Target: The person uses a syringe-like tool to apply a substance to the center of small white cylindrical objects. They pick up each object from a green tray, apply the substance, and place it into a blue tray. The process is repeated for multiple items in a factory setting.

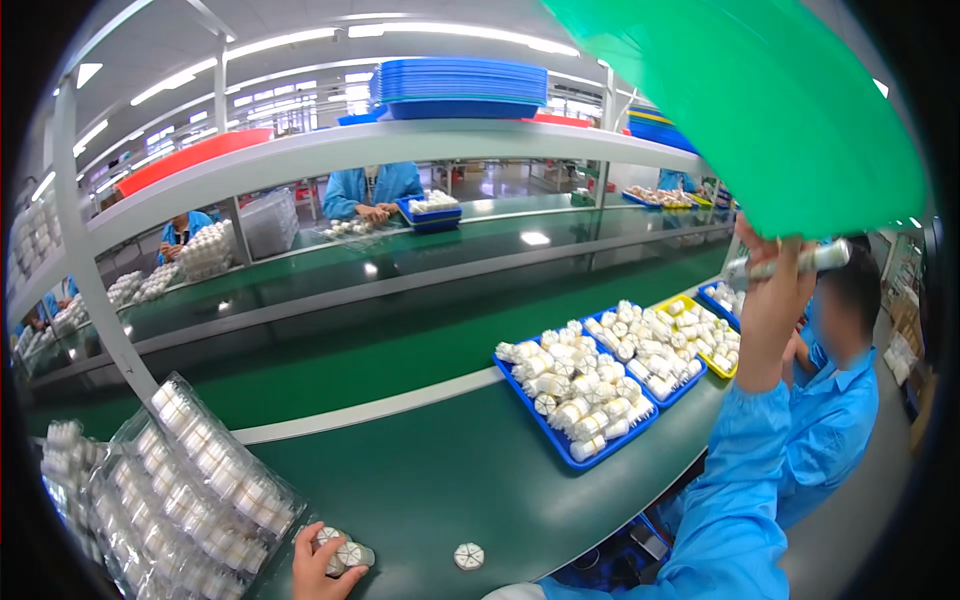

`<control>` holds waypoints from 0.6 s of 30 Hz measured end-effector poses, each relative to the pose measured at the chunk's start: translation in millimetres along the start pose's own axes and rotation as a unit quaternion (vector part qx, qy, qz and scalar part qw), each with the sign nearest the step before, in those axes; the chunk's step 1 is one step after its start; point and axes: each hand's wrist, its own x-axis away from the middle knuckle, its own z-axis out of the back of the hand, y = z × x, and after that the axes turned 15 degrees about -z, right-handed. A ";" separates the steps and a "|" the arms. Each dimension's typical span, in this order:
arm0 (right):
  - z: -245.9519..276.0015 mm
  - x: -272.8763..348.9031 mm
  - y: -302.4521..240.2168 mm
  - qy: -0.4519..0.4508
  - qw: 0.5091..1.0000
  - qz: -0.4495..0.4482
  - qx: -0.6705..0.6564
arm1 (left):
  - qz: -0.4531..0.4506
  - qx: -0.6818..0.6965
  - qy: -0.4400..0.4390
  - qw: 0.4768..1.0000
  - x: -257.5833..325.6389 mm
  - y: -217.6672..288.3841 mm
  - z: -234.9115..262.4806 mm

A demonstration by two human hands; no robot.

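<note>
My left hand (322, 568), low in the view, curls its thumb and fingers around a couple of small white cylindrical pieces (349, 555) with segmented round ends. A single matching white piece (468, 556) stands on the green work surface to the right of that hand. Raised high on the right, my right hand (775, 285) grips the lower edge of a green plastic tray (780, 110). A whitish cylinder (828, 257) lies across the same hand, partly hidden by the fingers. Clear plastic blister trays (225, 470) filled with white pieces lean in a stack beside my left hand.
Blue trays (575, 460) and a yellow tray (722, 372) heaped with white pieces line the bench (400, 490). A co-worker (835, 400) in blue sits close on my right. Overhead runs a shelf (400, 145) with stacked blue trays (465, 85); another person (370, 190) works across the belt.
</note>
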 end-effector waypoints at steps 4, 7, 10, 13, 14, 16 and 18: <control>-45.3 -60.3 14.0 -0.067 0.989 0.055 0.122 | 0.011 -0.014 0.010 1.000 0.8 2.1 1.8; -89.3 -117.9 36.3 -0.120 0.953 0.132 0.245 | -0.001 -0.007 0.020 1.000 0.1 -2.2 -5.2; -137.8 -143.7 40.4 -0.133 0.920 0.127 0.345 | -0.008 -0.008 0.028 1.000 -4.8 2.0 -3.9; -176.8 -169.0 57.8 -0.109 0.909 0.118 0.384 | -0.007 -0.011 0.042 0.999 -2.9 3.5 -1.9; -186.6 -177.1 63.1 -0.099 0.906 0.115 0.395 | -0.003 -0.006 0.041 0.999 -3.0 3.9 -2.2; -204.6 -188.9 76.5 -0.116 0.880 0.125 0.444 | -0.003 -0.004 0.044 0.999 -2.1 3.3 -1.9; -222.3 -189.4 94.9 -0.141 0.855 0.106 0.487 | -0.014 -0.010 0.045 0.999 -1.4 1.8 -0.5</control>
